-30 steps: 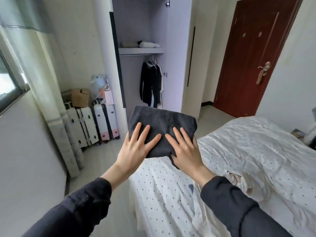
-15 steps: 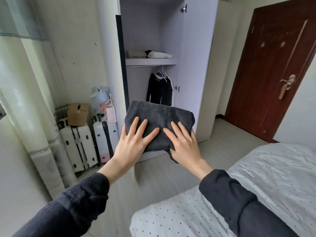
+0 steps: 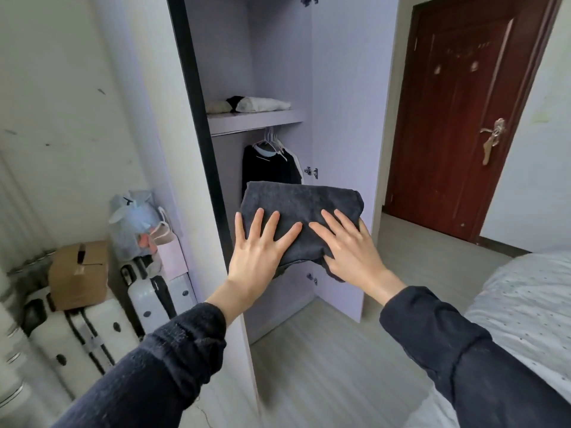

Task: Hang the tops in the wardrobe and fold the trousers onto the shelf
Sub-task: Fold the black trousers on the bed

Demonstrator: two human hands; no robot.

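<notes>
In front of the open wardrobe [image 3: 278,72], head view: folded dark-grey trousers [image 3: 301,208] are up in the air, carried flat betw. 2 hands, below the shelf [image 3: 256,120] and in front of the hanging tops [image 3: 268,168]. Left hand [image 3: 259,251] is on the near-left part of the bundle, right hand [image 3: 350,247] on the near-right part; both sit on top of the cloth, fingers pointing away from the camera. The bundle's far edge sticks out well beyond the fingertips.

Hidden/unclear: the thumbs' undersides and whatever is under the fabric can't be seen, so support from below can't be told. A loose fold droops at the near edge betw. the wrists. The tops' lower halves are blocked by the trousers. On the shelf lie pale folded clothes [image 3: 262,105], w/ a dark piece among them; what it is can't be made out.

Pose: both arms stretched fwd in dark sleeves, wrists about level, fingers straight and spread, pressing flat on the trousers, not curled round them. Bed [image 3: 525,304] at right edge, suitcases [image 3: 92,332] and a cardboard box [image 3: 78,273] at left.
</notes>
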